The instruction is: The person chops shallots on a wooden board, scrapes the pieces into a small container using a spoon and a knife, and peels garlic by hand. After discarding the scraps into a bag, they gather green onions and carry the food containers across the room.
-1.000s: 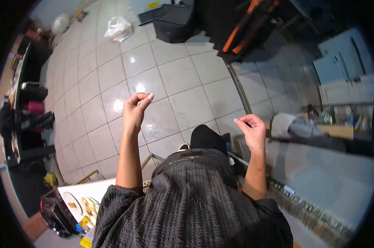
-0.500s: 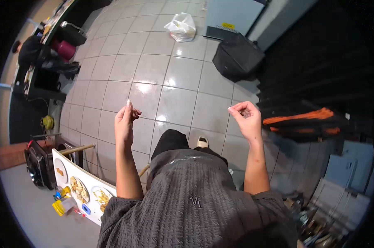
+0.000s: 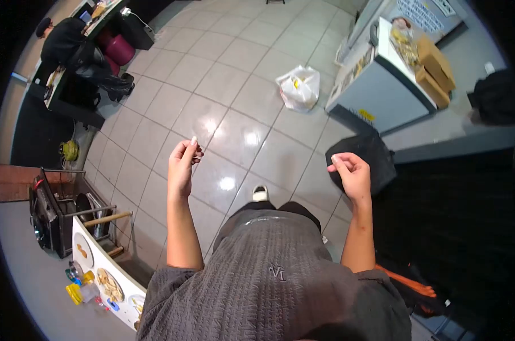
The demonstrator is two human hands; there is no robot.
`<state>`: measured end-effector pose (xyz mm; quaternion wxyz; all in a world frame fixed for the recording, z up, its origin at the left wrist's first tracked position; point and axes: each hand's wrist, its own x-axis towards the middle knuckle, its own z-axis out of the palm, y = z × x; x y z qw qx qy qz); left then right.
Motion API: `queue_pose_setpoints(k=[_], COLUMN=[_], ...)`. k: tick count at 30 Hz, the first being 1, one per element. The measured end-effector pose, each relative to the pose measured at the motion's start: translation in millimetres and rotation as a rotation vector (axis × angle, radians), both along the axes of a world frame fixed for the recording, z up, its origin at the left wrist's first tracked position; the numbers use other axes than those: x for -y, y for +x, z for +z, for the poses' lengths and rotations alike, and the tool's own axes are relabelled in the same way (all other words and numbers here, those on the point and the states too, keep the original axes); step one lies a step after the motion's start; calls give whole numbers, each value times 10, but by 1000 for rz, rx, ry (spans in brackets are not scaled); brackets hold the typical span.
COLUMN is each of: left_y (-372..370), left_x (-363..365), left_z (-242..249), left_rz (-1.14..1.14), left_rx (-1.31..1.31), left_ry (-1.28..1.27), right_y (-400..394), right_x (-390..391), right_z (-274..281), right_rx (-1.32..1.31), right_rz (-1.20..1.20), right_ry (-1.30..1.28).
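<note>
My left hand (image 3: 183,165) is raised over the tiled floor (image 3: 212,91), its fingers curled and the thumb pressed toward them; whatever it may hold is too small to make out. At the same height on the right, my right hand (image 3: 351,173) has its fingers bent in with the thumb against them, in front of a black bag (image 3: 377,162) on the floor. Anything inside this pinch is also not visible. Neither hand touches the other.
A white plastic bag (image 3: 298,88) lies on the floor ahead. A white cabinet (image 3: 382,91) with cardboard boxes (image 3: 436,71) stands at upper right. Plates of food (image 3: 109,285) rest on a white table (image 3: 127,315) at lower left. A person (image 3: 70,45) leans at a far counter.
The view has turned to the right, bringing the cabinet top and cardboard boxes into sight. One foot has come forward. Both hands keep nearly the same raised, curled pose.
</note>
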<state>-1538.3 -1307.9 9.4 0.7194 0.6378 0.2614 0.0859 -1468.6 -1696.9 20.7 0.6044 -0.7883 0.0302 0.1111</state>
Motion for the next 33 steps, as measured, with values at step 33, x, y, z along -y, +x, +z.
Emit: queue_pose_setpoints(k=[33], left_y=[7521], left_x=[-3405], left_z=[-39], left_rz=[356], left_rx=[150], left_ry=[49], right_y=[8896], right_x=[-4119], right_z=[-40], right_rx=[263], right_rz=[344], right_ry=[38])
